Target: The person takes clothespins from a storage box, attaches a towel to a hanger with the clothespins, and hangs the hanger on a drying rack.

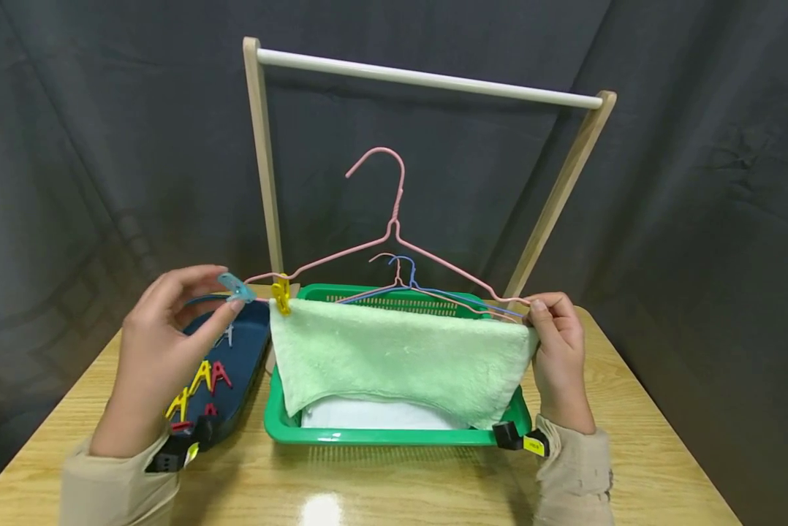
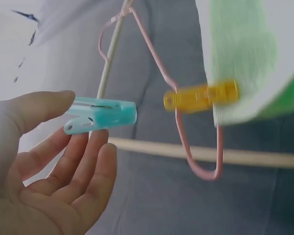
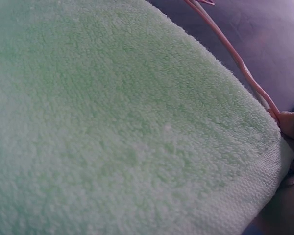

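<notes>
My left hand [image 1: 170, 329] pinches a light blue clothespin [image 1: 236, 287] between thumb and fingertips, just left of a pink wire hanger [image 1: 341, 254]. In the left wrist view that clothespin [image 2: 105, 115] stands apart from the hanger's looped end. A pale green towel [image 1: 400, 351] hangs folded over the hanger's lower bar. Near its left end, a yellow clothespin [image 1: 281, 294] clips the towel to the bar. My right hand [image 1: 558, 343] grips the hanger's right end together with the towel's upper corner; in the right wrist view the towel [image 3: 137, 122] hides most of that hand.
Below the towel stands a green basket [image 1: 394, 437] with white cloth [image 1: 381, 414] in it. More hangers, pink and blue [image 1: 412, 272], lean at its back. A dark blue tray [image 1: 245, 365] at left holds several clothespins. Behind rises a wooden rack with a white rail [image 1: 427, 79].
</notes>
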`<control>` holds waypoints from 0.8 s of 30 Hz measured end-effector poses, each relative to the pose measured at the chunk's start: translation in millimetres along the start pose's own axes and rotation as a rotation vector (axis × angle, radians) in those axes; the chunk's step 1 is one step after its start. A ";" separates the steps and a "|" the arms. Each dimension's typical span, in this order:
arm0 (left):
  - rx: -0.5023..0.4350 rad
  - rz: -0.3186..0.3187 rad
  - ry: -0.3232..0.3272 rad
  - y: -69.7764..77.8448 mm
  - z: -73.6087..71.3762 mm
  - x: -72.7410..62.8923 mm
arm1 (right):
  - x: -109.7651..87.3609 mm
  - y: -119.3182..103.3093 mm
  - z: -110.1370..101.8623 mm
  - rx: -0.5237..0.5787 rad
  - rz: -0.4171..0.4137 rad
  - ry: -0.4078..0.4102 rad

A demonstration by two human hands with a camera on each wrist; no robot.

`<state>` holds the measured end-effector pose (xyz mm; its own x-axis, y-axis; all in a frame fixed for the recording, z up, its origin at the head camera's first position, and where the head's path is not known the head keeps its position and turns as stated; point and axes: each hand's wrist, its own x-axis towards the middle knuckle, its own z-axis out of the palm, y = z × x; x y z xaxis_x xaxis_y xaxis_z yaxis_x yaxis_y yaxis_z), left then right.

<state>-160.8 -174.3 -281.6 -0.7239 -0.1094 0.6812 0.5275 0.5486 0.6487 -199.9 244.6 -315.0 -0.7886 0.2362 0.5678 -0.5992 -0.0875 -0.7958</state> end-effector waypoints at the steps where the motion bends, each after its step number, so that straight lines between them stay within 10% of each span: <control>1: -0.039 0.007 -0.020 1.9 2.2 -0.6 | 0.1 -0.2 -0.2 0.004 -0.004 -0.001; 24: -0.151 0.031 -0.443 37.5 61.2 20.3 | 0.2 0.0 1.8 0.036 -0.021 -0.017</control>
<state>-182.9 -105.2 -264.2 -0.8097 0.2875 0.5116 0.5867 0.4161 0.6947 -200.3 242.9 -314.6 -0.7781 0.2215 0.5877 -0.6196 -0.1174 -0.7761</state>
